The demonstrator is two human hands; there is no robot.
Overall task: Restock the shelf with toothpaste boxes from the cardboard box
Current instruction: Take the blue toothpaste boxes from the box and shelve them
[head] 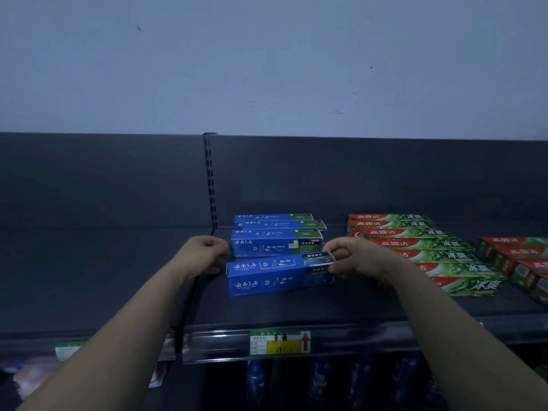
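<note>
Only the head view here, and it's pretty dim. The front blue box (pixel 275 275) is a long, thin carton, glossy blue card with white lettering and a green-and-white panel at its right end. It's lying lengthwise on the dark shelf (pixel 267 310), a bit skewed, with its right end tipped up off the surface. It sits just in front of the other blue boxes (pixel 275 243), which are lined up one behind another towards the back panel.

The right hand (pixel 350 256) has thumb and fingers pinched around the box's right end. The left hand (pixel 204 253) is curled at the left end of the blue row, but honestly I can't tell whether it's gripping anything or just touching.

To the right there's a row of red-and-green boxes (pixel 415 244) of the same long shape, laid overlapping. The shelf looks like matte dark metal, with a slotted upright (pixel 210 179) at the back and a clear plastic strip along the front edge holding a green-and-yellow price tag (pixel 280 342).
</note>
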